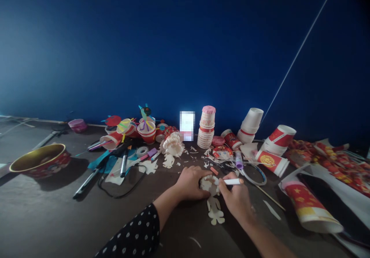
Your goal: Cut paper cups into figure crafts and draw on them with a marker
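Note:
My left hand (189, 183) grips the edge of a cream paper cutout (208, 185), its fingers curled over the paper. My right hand (235, 198) is shut on a white marker (232, 181) with a peach-coloured end, and the marker's tip meets the cutout. Just below the hands, a second cream cutout shaped like a small figure (215, 211) lies flat on the dark tabletop (185, 238). Part of the held cutout is hidden by my fingers.
Paper scraps and craft supplies litter the table in front of a blue wall. Stacked paper cups (206, 129) stand behind my hands, with white cups (250, 125) to their right. A red printed cup (309, 208) lies at right, and a gold-lined bowl (40, 161) sits at left.

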The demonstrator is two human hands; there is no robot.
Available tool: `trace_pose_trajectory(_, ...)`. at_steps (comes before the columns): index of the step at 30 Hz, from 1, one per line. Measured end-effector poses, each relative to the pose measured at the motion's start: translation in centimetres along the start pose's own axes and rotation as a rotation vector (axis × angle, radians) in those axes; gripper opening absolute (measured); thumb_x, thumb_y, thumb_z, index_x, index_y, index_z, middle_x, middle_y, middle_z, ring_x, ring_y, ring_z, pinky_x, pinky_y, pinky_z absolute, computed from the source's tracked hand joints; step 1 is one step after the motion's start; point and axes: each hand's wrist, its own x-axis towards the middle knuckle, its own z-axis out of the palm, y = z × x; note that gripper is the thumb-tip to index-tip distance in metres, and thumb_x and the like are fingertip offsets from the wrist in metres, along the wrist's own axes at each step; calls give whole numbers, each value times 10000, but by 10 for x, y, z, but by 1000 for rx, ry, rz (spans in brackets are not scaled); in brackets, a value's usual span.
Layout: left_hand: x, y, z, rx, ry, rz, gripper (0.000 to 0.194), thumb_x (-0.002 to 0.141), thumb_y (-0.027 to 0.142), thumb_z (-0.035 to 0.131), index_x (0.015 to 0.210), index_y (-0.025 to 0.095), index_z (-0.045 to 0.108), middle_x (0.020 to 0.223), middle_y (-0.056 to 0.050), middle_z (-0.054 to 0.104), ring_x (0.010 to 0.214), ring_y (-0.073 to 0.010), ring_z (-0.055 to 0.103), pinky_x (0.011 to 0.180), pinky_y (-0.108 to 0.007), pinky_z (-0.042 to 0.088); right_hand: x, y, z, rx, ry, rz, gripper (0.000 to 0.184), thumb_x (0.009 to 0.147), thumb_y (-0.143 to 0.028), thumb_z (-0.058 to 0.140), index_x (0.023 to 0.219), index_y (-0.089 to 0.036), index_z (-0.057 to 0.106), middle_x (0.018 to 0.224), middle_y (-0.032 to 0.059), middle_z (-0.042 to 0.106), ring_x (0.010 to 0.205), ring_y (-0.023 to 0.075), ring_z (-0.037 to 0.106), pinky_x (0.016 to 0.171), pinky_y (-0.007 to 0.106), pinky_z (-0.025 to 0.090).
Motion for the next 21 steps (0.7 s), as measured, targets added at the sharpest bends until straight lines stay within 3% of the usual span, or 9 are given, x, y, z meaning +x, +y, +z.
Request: trace_pose_trajectory(21,1,1,0,17,-10,-11,613,546,465,640,1133,362,498,974,4,586,901,-226,526,810,-333,376,1,2,0,39,12,-13,193,789,-355,443,660,-213,462,467,-5,569,450,160,563,456,220,386)
